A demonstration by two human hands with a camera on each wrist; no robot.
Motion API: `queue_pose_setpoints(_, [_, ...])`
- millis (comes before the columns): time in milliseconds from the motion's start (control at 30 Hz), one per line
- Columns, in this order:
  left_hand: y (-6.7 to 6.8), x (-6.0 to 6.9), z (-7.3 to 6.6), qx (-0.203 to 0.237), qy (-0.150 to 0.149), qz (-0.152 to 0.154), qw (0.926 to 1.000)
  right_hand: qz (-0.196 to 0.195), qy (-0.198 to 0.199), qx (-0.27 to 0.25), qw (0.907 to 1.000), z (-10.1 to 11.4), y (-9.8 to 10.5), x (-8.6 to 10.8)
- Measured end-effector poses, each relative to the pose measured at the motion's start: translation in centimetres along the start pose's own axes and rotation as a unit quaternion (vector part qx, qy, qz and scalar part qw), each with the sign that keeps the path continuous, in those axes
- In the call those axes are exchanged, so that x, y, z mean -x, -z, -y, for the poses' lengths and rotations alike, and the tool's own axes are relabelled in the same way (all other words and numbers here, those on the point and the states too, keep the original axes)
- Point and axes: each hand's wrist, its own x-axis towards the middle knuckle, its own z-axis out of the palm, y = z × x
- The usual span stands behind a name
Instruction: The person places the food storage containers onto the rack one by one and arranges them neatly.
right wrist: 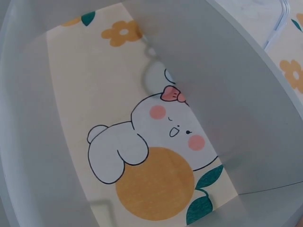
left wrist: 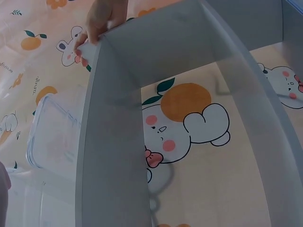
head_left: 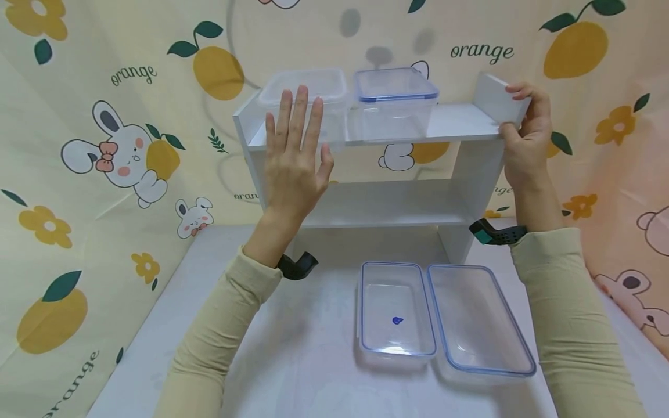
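My left hand [head_left: 295,157] is raised with its fingers straight, in front of a clear plastic container with a whitish lid [head_left: 330,84] at the left end of the top shelf. Whether the palm touches that container cannot be seen. At the other end, my right hand [head_left: 529,142] grips the upright end panel [head_left: 493,101] of the white shelf unit [head_left: 387,203], thumb in front and fingers behind. Between them, a clear container with a blue-edged lid [head_left: 395,87] stands on the top shelf. The left wrist view shows the right hand [left wrist: 106,21] on the panel's corner.
On the white table [head_left: 292,360], before the shelf unit, lie two clear blue-rimmed containers [head_left: 394,307] side by side, the right one [head_left: 481,319] slightly angled. A patterned cloth [head_left: 130,203] with oranges and rabbits hangs behind the unit.
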Motion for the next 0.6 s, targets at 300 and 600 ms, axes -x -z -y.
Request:
queue_pose_setpoints(300, [-0.3,0.0,0.4,0.014,0.011,0.022,0.9996,-0.004,-0.003,-0.002,1.0,0.0,0.0,0.1])
queue_pose_setpoints(600, [-1.5,-0.4,0.8,0.01,0.018,0.038,0.9991,-0.004,0.001,-0.011,0.9999,0.0,-0.2,0.0])
